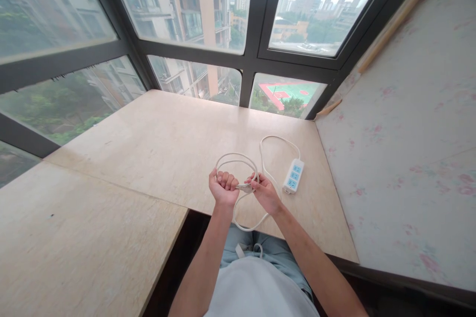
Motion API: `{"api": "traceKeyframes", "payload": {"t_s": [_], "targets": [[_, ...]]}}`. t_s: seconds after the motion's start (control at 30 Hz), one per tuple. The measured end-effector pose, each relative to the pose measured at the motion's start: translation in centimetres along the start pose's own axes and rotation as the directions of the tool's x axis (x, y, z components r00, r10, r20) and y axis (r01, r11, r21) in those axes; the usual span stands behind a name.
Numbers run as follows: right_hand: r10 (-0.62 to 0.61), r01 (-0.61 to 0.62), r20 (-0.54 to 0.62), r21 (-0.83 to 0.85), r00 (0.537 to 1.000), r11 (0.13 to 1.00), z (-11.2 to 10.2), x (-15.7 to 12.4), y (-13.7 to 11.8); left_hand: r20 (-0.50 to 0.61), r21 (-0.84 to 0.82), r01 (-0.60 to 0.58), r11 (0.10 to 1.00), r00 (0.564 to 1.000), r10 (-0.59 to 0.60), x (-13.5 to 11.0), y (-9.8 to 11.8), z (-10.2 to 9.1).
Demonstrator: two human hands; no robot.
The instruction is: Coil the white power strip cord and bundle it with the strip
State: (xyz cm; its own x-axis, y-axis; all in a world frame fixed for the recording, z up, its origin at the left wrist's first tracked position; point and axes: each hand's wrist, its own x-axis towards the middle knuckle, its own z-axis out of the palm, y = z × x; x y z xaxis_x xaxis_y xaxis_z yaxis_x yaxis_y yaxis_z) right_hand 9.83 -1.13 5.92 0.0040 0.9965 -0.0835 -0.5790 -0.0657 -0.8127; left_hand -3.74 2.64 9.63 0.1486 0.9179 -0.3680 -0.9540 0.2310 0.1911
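Observation:
A white power strip point(293, 176) with blue sockets lies on the stone ledge, to the right of my hands. Its white power cord point(279, 137) curves out from the far end, runs back toward me and hangs in a loop near the ledge's front edge. My left hand point(224, 186) is closed in a fist around part of the cord, with coils arching above it. Between the two hands shows the cord's pale plug point(245, 187). My right hand point(263, 191) pinches the cord beside the plug with thumb and fingers.
The beige stone ledge point(178, 133) spreads under the hands and extends to the left point(92, 237). Dark-framed windows point(250, 25) border its far side. A floral-papered wall point(401, 158) rises on the right. A dark gap point(178, 252) lies below the ledge's front edge.

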Motion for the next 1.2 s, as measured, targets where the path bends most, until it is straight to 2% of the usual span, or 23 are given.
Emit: {"api": "traceKeyframes", "payload": {"t_s": [0.13, 0.23, 0.33, 0.4, 0.47, 0.6, 0.7, 0.77, 0.83, 0.9, 0.93, 1.0, 1.1, 1.2], "targets": [[-0.074, 0.077, -0.049, 0.047, 0.996, 0.996, 1.1, -0.3, 0.7, 0.010, 0.055, -0.056, 0.997, 0.998, 0.056, -0.2, -0.6, -0.4], [-0.043, 0.050, -0.089, 0.083, 0.995, 0.995, 1.9, -0.6, 0.8, 0.027, 0.114, -0.088, 0.990, 0.996, 0.085, -0.5, -0.9, -0.3], [-0.061, 0.070, -0.209, 0.035, 0.976, 0.997, 2.3, -0.5, 0.9, 0.087, 0.163, -0.097, 0.982, 0.993, 0.084, -1.1, -1.5, 0.0], [-0.133, 0.128, -0.303, -0.037, 0.944, 0.991, 2.3, -0.2, 0.9, 0.155, 0.179, -0.079, 0.981, 0.987, 0.051, -1.6, -1.8, 0.0], [-0.185, 0.160, -0.340, -0.100, 0.922, 0.982, 2.1, 0.0, 0.7, 0.215, 0.193, -0.033, 0.981, 0.976, -0.010, -2.0, -1.6, -0.2], [-0.189, 0.140, -0.220, -0.219, 0.957, 0.966, 0.8, 0.0, -0.9, 0.239, 0.303, 0.150, 0.941, 0.944, -0.228, -1.9, 1.1, -0.9], [-0.138, 0.104, -0.082, -0.331, 0.987, 0.938, -0.2, 0.0, -2.6, 0.191, 0.480, 0.315, 0.819, 0.874, -0.448, -0.8, 4.0, -0.9], [-0.063, 0.062, 0.010, -0.404, 0.998, 0.913, -0.7, 0.0, -3.5, 0.131, 0.624, 0.394, 0.675, 0.798, -0.588, 0.2, 5.3, -0.4], [0.036, 0.011, 0.090, -0.470, 0.995, 0.882, -1.0, 0.2, -4.0, 0.062, 0.762, 0.401, 0.509, 0.737, -0.673, 1.0, 5.7, 0.4], [0.117, -0.032, 0.136, -0.508, 0.984, 0.861, -1.3, 0.3, -4.4, 0.011, 0.858, 0.352, 0.373, 0.715, -0.699, 1.3, 5.5, 1.3], [0.141, -0.047, 0.145, -0.514, 0.979, 0.857, -1.5, 0.3, -4.5, 0.001, 0.885, 0.321, 0.338, 0.724, -0.690, 1.3, 5.2, 1.6], [0.156, -0.061, 0.146, -0.510, 0.977, 0.858, -1.8, 0.2, -4.7, 0.015, 0.901, 0.267, 0.343, 0.770, -0.638, 1.0, 4.5, 2.1], [0.131, -0.049, 0.130, -0.500, 0.983, 0.865, -1.9, 0.0, -5.1, 0.087, 0.865, 0.190, 0.464, 0.854, -0.513, 0.3, 3.5, 2.0], [0.062, -0.010, 0.086, -0.504, 0.994, 0.864, -1.4, -0.2, -5.4, 0.158, 0.794, 0.136, 0.592, 0.895, -0.417, -0.2, 2.8, 1.8]]}}
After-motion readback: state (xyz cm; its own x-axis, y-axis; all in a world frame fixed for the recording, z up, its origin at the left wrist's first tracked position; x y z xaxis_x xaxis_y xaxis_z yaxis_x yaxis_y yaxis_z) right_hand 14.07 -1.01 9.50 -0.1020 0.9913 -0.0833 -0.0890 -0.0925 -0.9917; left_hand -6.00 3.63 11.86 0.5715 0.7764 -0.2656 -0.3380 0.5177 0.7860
